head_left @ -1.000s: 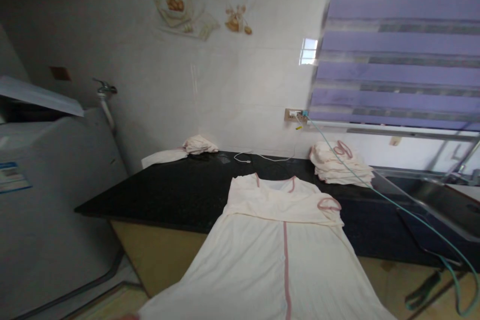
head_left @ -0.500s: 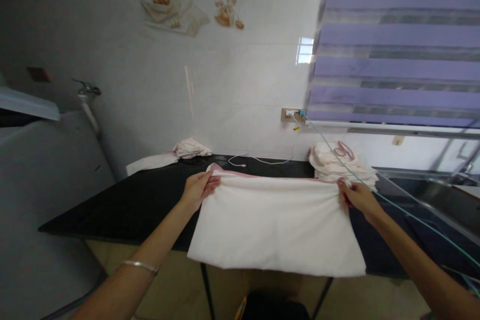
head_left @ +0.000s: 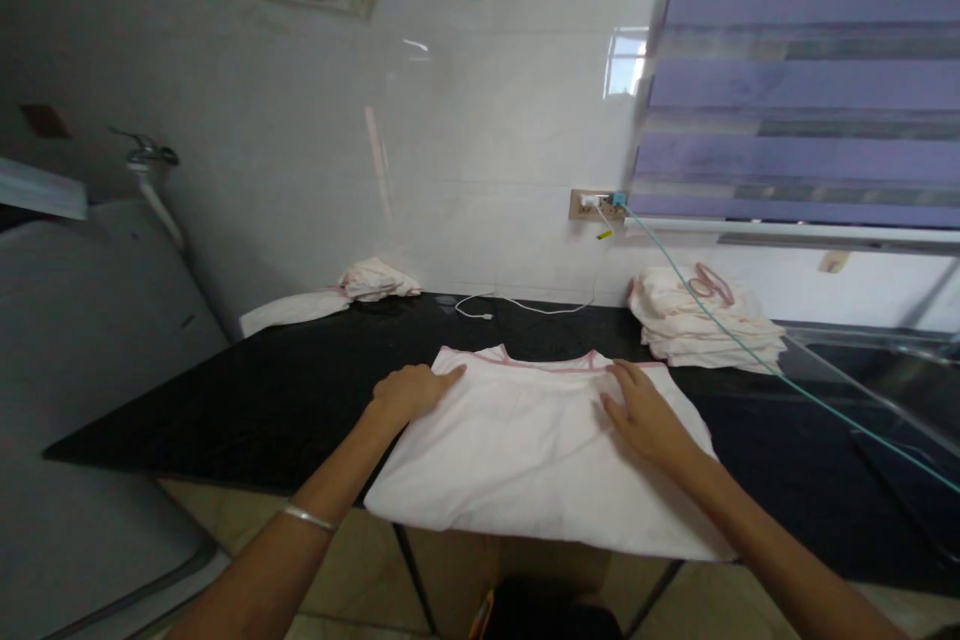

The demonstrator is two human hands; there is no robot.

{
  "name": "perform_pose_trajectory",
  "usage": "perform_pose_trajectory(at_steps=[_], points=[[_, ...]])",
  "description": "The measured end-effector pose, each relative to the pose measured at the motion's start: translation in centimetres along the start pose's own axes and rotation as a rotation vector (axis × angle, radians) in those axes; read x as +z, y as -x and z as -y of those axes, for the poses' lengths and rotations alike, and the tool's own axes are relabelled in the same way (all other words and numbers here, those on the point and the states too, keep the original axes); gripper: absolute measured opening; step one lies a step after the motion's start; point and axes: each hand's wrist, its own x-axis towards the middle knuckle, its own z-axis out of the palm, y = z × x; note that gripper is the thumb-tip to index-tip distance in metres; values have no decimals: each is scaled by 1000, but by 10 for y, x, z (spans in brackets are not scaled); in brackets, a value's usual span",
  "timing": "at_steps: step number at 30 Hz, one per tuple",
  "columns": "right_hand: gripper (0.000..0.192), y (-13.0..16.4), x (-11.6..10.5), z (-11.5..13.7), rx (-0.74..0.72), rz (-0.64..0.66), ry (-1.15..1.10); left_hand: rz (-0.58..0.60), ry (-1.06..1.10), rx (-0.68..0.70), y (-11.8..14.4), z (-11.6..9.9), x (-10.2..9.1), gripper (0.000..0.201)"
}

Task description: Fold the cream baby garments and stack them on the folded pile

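Observation:
A white garment (head_left: 517, 450) with pink trim lies on the black counter, its neckline at the far side and its near edge hanging over the front. At its left edge is my left hand (head_left: 409, 392), closed on the cloth with the thumb on top and the other fingers mostly hidden. My right hand (head_left: 646, 420) rests flat on the upper right of the garment, fingers spread and holding nothing. Beyond it sits a stack of folded white garments (head_left: 701, 325) with a pink tie on top.
Crumpled white cloth (head_left: 375, 280) lies at the counter's back left. A white cable (head_left: 540, 307) runs along the wall, and a green cord (head_left: 750, 345) stretches from the socket (head_left: 596, 205) across the right side. A dark flat object (head_left: 904, 490) lies right; a sink (head_left: 915, 375) is behind.
The garment was held up by both hands at its corners; now it lies lower on the counter, neckline showing. My right hand has let go and moved left onto the cloth.

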Motion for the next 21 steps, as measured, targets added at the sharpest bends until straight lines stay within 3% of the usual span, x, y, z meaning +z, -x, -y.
perform_pose_trajectory(at_steps=[3,5,10,15,18,21], points=[[44,1,20,50,-74,63,16,103,-52,2,16,-7,-2,101],[44,3,35,73,-63,124,19,84,-39,31,26,-12,1,89],[54,6,57,87,25,256,41,-6,127,138,36,-19,12,39],[51,3,44,86,-4,186,32,27,497,377,29,-34,7,13],[40,7,29,92,-12,130,41,42,704,443,32,-56,-6,14],[35,17,23,98,4,197,44,30,680,488,46,-88,-24,22]])
